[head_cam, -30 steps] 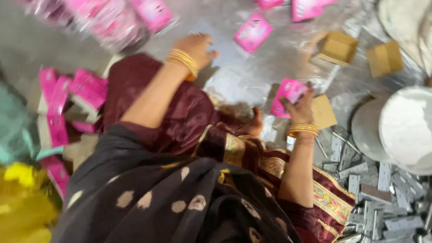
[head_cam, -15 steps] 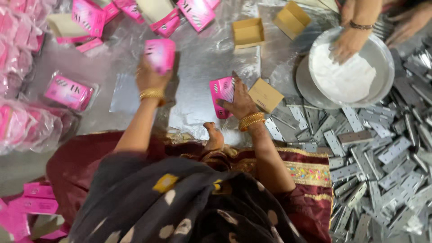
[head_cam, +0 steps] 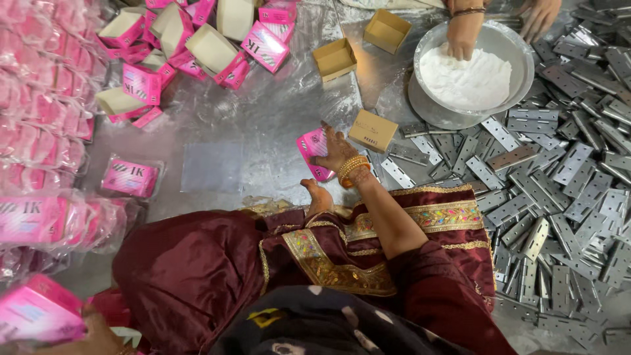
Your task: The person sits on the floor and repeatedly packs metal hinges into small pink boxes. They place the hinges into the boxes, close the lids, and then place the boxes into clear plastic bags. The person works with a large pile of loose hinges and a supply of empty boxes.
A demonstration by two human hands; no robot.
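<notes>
My right hand, with gold bangles at the wrist, is closed on a pink box just above the silver floor sheet, beside a closed tan box. My left hand shows only partly at the bottom left corner, against a pink wrapped box that it seems to hold. My bare foot and maroon garment lie between the two hands.
Several grey metal hinges cover the floor at right. Another person's hands reach into a metal bowl of white powder. Open tan boxes, a heap of pink boxes and wrapped pink packs lie at the back and left.
My left hand has come down from the floor in front to the bottom left corner with a pink box. My right hand still holds its pink box near the tan box.
</notes>
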